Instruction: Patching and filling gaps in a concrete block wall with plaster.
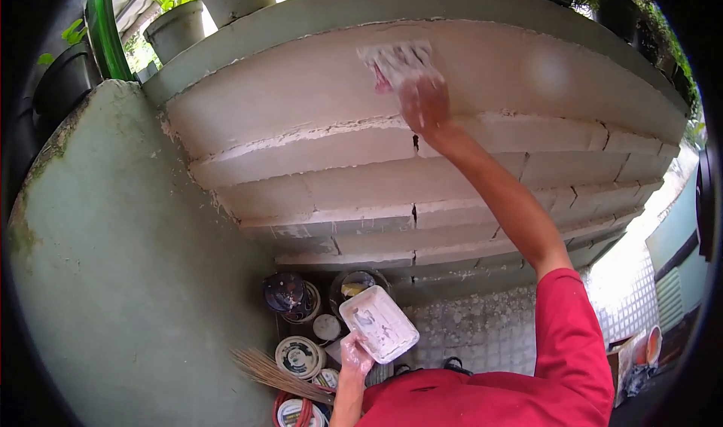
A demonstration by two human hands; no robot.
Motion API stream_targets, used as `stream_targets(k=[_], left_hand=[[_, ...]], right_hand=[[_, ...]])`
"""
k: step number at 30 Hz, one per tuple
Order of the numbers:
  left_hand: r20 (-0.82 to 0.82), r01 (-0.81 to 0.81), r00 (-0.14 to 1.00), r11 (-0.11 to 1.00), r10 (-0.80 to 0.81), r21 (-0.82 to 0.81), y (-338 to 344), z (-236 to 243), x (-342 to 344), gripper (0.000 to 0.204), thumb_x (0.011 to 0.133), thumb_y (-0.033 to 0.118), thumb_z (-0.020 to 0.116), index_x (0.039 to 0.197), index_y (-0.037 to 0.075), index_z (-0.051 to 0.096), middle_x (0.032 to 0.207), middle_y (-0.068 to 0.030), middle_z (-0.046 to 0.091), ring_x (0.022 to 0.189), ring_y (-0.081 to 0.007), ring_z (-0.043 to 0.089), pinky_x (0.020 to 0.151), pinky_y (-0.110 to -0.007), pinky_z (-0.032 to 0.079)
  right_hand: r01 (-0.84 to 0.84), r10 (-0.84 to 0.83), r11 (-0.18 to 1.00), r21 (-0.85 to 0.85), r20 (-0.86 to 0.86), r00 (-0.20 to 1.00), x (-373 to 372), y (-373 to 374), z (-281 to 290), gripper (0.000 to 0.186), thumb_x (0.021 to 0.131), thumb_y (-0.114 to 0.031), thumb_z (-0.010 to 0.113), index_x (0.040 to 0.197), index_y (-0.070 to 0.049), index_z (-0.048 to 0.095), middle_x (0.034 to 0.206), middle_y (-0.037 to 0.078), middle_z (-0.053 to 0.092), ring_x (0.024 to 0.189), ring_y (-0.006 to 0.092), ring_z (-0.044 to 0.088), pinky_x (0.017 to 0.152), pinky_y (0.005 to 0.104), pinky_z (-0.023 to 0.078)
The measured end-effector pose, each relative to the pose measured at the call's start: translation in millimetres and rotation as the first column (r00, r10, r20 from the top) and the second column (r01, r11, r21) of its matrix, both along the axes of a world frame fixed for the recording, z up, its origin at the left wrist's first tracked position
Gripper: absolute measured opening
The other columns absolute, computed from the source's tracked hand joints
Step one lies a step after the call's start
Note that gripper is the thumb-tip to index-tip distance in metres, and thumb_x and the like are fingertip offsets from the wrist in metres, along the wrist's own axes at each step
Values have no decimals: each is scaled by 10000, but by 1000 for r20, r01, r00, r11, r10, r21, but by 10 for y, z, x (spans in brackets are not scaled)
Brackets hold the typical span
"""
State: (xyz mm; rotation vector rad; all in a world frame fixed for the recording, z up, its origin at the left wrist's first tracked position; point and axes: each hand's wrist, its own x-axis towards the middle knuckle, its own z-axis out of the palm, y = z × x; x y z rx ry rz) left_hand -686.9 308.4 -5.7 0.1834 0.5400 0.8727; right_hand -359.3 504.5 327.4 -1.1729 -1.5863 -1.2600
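My right hand [424, 103] is raised to the pale block wall [301, 80], closed on a white-smeared flat paint applicator [393, 54] with some pinkish red on it, which lies against the upper band of the wall. Whether it is a brush or a pad I cannot tell. Low in the middle, my left hand [356, 352] grips the edge of a white rectangular tray [384, 325] coated in pale paint. Rough white ridges run along the joints between the wall's rows of blocks, with dark cracks in places.
A green side wall [113, 261] rises at the left. Potted plants [169, 32] line the ledge above. Several paint buckets and cans [297, 355], bundled dry twigs [263, 370] and a red hose [297, 419] crowd the floor's left. A tiled floor [467, 321] extends rightward toward an orange-lined container [649, 352].
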Motion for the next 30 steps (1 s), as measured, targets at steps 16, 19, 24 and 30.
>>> stream_targets(k=[16, 19, 24, 30], left_hand=[[57, -5, 998, 1000, 6, -15, 169, -114, -170, 571, 675, 57, 496, 1236, -49, 490, 1208, -183, 592, 1151, -369, 560, 1040, -525, 428], [34, -13, 999, 1000, 13, 13, 221, -49, -184, 575, 677, 56, 494, 1243, -43, 487, 1215, -181, 589, 1156, -368, 559, 1044, -530, 423], [-20, -35, 999, 999, 34, -16, 261, 68, -166, 592, 658, 66, 483, 1239, -47, 499, 1204, -185, 602, 1134, -363, 580, 1035, -519, 445], [-9, -23, 1000, 1000, 23, 1, 242, 37, -228, 570, 679, 61, 488, 1240, -39, 492, 1215, -180, 592, 1152, -366, 565, 1043, -521, 431]], right_hand=[[17, -18, 1000, 9, 33, 999, 102, 57, 200, 349, 874, -136, 530, 1198, -103, 654, 1245, 127, 629, 1168, 339, 572, 1032, 428, 437], [-14, 12, 999, 33, 62, 998, 229, 177, 227, 371, 897, -129, 469, 1223, -104, 644, 1246, 123, 629, 1179, 346, 564, 1029, 436, 440], [-7, -3, 977, -213, -45, 999, 146, 11, -384, 392, 922, -149, 419, 1252, -117, 628, 1273, 132, 611, 1198, 355, 550, 1039, 435, 429], [-72, 49, 972, -225, -109, 993, 230, -148, -184, 386, 937, -184, 435, 1266, -81, 607, 1310, 143, 584, 1247, 361, 509, 1071, 440, 395]])
